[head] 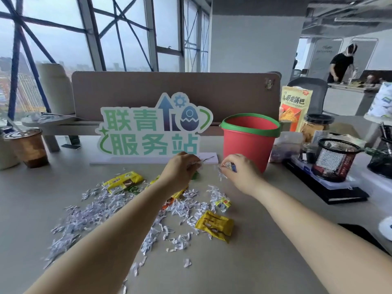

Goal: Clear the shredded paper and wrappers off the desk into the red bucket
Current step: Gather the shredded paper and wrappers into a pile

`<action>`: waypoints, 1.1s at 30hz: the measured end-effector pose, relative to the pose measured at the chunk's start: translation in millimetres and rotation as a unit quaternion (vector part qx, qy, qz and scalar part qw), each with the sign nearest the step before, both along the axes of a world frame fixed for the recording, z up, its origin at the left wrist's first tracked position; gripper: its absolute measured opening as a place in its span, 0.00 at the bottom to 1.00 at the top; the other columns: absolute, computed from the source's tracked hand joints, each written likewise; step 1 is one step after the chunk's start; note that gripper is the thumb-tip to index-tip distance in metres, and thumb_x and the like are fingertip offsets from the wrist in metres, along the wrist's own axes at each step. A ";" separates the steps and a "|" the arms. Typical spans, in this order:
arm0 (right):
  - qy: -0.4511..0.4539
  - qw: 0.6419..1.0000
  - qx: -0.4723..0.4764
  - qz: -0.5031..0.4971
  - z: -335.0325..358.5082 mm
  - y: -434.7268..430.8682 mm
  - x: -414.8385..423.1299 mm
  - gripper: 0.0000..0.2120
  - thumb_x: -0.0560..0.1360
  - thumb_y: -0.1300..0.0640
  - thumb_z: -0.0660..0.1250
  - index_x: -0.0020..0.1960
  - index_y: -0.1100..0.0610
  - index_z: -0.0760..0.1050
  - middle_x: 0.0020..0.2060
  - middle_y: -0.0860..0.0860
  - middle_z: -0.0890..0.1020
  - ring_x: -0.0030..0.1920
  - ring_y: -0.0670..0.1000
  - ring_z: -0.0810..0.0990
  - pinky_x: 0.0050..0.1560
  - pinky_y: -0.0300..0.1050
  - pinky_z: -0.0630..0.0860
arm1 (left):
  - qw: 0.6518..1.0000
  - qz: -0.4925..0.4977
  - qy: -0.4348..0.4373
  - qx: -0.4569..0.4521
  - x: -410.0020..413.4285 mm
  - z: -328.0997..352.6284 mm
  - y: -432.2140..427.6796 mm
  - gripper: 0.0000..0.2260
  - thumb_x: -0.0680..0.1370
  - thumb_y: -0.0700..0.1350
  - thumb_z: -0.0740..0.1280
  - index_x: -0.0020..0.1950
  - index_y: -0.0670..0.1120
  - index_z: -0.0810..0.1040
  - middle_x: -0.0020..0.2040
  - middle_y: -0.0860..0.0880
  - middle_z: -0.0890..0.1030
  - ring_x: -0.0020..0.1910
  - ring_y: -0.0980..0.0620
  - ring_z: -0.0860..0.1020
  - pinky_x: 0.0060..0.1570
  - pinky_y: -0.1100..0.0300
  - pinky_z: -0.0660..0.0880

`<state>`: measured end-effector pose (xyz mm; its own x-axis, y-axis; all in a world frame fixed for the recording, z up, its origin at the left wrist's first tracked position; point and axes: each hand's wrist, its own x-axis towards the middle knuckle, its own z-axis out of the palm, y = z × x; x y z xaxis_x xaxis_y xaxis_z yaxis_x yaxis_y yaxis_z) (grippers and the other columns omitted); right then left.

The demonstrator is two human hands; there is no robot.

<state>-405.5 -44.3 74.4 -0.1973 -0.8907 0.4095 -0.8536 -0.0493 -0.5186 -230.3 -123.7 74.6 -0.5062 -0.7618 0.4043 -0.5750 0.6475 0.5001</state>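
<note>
A red bucket (246, 143) with a green rim stands upright on the desk, right of centre. White shredded paper (101, 209) lies scattered across the desk in front of me. Among it are yellow wrappers (214, 224), a yellow packet (124, 180) at the left and a small yellow one (222, 203). My left hand (180, 172) holds a clump of shreds just left of the bucket's base. My right hand (237, 172) pinches shreds and a small foil wrapper right in front of the bucket.
A white and green sign (152, 128) stands behind the litter. An iced coffee cup (28, 147) is at the far left. Right of the bucket are a black mesh holder (335, 160), snack bags (294, 107) and a jar. Another person stands far back right.
</note>
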 end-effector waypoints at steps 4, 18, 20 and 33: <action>0.004 1.000 -0.010 -0.008 17.8 0.2 -18.6 0.10 0.74 0.55 0.67 0.51 0.60 0.78 0.51 0.56 0.79 0.51 0.56 0.77 0.45 0.43 0.67 | 1.000 -0.018 -0.003 -0.010 -24.2 16.2 -1.4 0.10 0.78 0.44 0.63 0.57 0.45 0.79 0.55 0.43 0.78 0.52 0.44 0.77 0.44 0.65 0.65; -0.019 0.995 -0.069 -0.063 115.1 -62.3 -124.8 0.06 0.72 0.55 0.67 0.45 0.57 0.79 0.39 0.52 0.80 0.41 0.52 0.76 0.41 0.41 0.66 | 0.996 -0.046 0.029 -0.070 -153.4 126.9 -56.3 0.11 0.77 0.43 0.63 0.57 0.45 0.80 0.56 0.45 0.81 0.56 0.45 0.77 0.41 0.65 0.63; -0.030 0.996 -0.048 -0.071 110.4 -76.0 -140.4 0.07 0.72 0.54 0.68 0.45 0.57 0.79 0.41 0.54 0.80 0.42 0.54 0.77 0.40 0.42 0.67 | 0.997 -0.049 0.008 -0.063 -173.9 125.3 -67.7 0.11 0.77 0.43 0.63 0.56 0.46 0.80 0.56 0.45 0.81 0.56 0.45 0.76 0.42 0.63 0.64; -0.010 0.998 0.049 -0.033 83.5 -84.9 -157.7 0.15 0.71 0.47 0.68 0.55 0.52 0.76 0.51 0.52 0.82 0.48 0.52 0.79 0.48 0.46 0.74 | 0.989 -0.083 -0.124 -0.021 -203.3 97.2 -84.8 0.17 0.78 0.43 0.57 0.67 0.49 0.72 0.65 0.47 0.75 0.63 0.45 0.73 0.56 0.61 0.68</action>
<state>-563.1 -129.2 157.9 -0.2637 -0.9113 0.3162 -0.8430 0.0584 -0.5347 -433.6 -208.5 171.8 -0.7103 -0.6448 0.2823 -0.5603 0.7607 0.3277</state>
